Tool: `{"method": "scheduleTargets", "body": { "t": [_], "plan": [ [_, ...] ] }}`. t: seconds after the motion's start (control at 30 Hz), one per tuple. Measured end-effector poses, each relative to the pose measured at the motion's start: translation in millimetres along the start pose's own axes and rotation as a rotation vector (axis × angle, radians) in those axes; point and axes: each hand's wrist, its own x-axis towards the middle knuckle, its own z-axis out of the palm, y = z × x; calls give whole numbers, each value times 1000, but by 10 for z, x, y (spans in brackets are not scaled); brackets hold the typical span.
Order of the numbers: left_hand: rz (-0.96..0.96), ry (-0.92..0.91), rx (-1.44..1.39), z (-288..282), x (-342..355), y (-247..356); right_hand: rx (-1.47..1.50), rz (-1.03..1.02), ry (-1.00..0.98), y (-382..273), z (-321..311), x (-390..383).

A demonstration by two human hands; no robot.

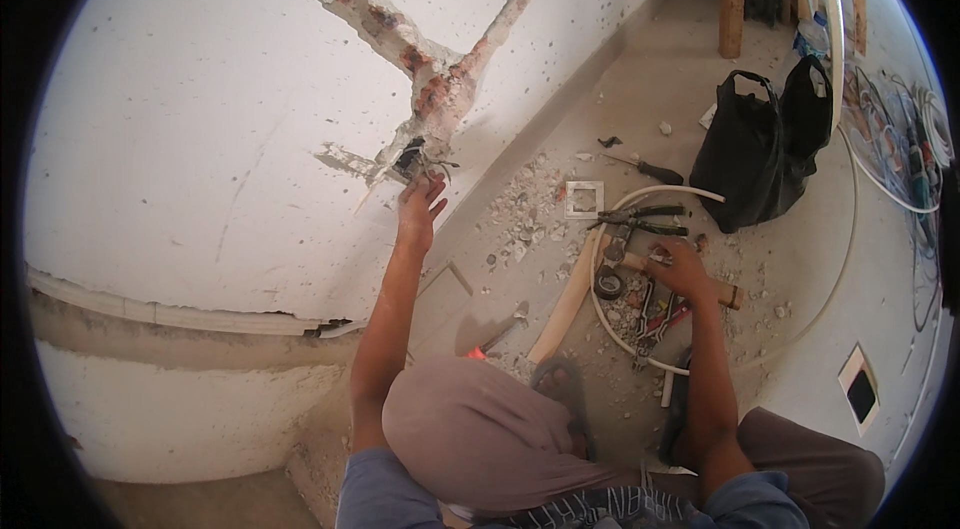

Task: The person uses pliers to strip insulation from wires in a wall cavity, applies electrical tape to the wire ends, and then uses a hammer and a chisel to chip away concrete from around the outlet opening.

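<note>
My left hand is raised to a rough hole in the white wall, its fingers apart beside a bunch of loose electrical wires. Whether the fingertips touch the wires is hard to tell. Low over the floor, my right hand hovers with bent, parted fingers above a hammer with a wooden handle. Around it lie dark-handled pliers, a roll of black tape and red-handled pliers. A pale, flexible conduit loops around these tools.
A white square frame and a screwdriver lie among plaster rubble. A black plastic bag stands at the right. Chiselled channels run up the wall. A chisel-like tool lies by my knee; tangled cables lie far right.
</note>
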Motion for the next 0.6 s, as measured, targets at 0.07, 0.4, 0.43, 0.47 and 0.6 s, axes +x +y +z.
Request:
{"method": "scheduleTargets", "body": {
  "t": [0.07,0.4,0.43,0.47,0.6],
  "plan": [
    [40,4,89,34,-12,23,31,-13,29,-22,0,9],
    [112,40,-56,112,88,29,91,-65,-21,-403,122,143],
    [96,63,-104,128,42,-5,97,-55,-31,-459,104,123],
    [61,43,-184,97,72,47,105,-55,-33,-534,65,136],
    [-39,26,-516,261,302,441,84,-124,9,-386,319,177]
  ]
}}
